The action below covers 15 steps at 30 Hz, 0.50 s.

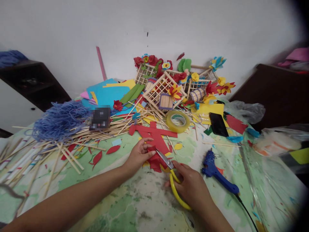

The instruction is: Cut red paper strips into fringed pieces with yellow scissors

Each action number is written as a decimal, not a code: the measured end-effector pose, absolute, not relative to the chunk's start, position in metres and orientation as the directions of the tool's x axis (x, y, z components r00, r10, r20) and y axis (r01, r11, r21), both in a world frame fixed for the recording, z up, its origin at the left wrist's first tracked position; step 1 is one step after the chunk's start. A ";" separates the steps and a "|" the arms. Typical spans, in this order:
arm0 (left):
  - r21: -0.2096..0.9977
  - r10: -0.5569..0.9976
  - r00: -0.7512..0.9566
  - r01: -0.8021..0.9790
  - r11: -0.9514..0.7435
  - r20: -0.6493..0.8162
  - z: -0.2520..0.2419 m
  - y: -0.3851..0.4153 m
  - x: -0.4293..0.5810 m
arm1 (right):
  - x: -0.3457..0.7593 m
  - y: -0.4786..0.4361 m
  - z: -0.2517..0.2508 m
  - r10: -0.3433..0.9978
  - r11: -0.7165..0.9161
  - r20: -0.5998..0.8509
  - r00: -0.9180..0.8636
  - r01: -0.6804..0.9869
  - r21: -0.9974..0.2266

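Left hand [143,154] has a narrow pinch, thumb against fingers, on a small red piece [151,149] of what looks like paper. Right hand [189,181] is wrapped around the yellow handles of the scissors [166,159], blades angled up-left, tips at the red piece. Blades look close together; can't tell if they're biting into it. Red piece sits in front of the person, held over the near-middle of the table [131,206], with bigger red cutouts [154,137] lying under and beyond both hands. Yellow leaf [178,146] just beyond the scissors, red leaves [97,158] to the left of the left hand. Tape roll [184,125] lies flat beyond the cutouts, touching or nearly touching one strip; can't tell which. Glue gun [218,177], blue, on its side right of the right hand, cord running to the near edge. Phone [218,124], dark screen, farther back on the right, partly over yellow sheet [204,111]. Left side: blue yarn [59,120] heaped by loose sticks [116,129], pixelated dark item [99,118] beside the yarn. At the back, stick frames [158,88] piled near the wall [108,29] with paper flowers [175,91], blue sheets [96,88] to their left.
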<state>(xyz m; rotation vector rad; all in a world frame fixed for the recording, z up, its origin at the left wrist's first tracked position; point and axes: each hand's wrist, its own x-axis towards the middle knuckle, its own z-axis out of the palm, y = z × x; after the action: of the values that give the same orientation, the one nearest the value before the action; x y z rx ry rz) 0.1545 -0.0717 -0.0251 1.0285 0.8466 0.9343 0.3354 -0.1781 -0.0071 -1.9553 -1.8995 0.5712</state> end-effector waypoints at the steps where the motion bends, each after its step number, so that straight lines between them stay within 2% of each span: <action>1: 0.947 0.920 0.369 -0.227 0.226 -0.131 -0.025 -0.072 0.154 | 0.335 -0.178 -0.007 0.999 -0.041 -0.045 0.020 0.857 -0.514; 15: 0.948 0.933 0.347 -0.255 0.189 -0.093 -0.022 -0.071 0.152 | 0.336 -0.179 -0.013 0.999 -0.049 -0.044 0.030 0.829 -0.557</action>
<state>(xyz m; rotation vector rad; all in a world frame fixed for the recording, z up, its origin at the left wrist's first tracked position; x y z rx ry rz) 0.1521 -0.0706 -0.0223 1.0382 0.8240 0.9844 0.3358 -0.1786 -0.0126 -1.9366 -1.8547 0.6112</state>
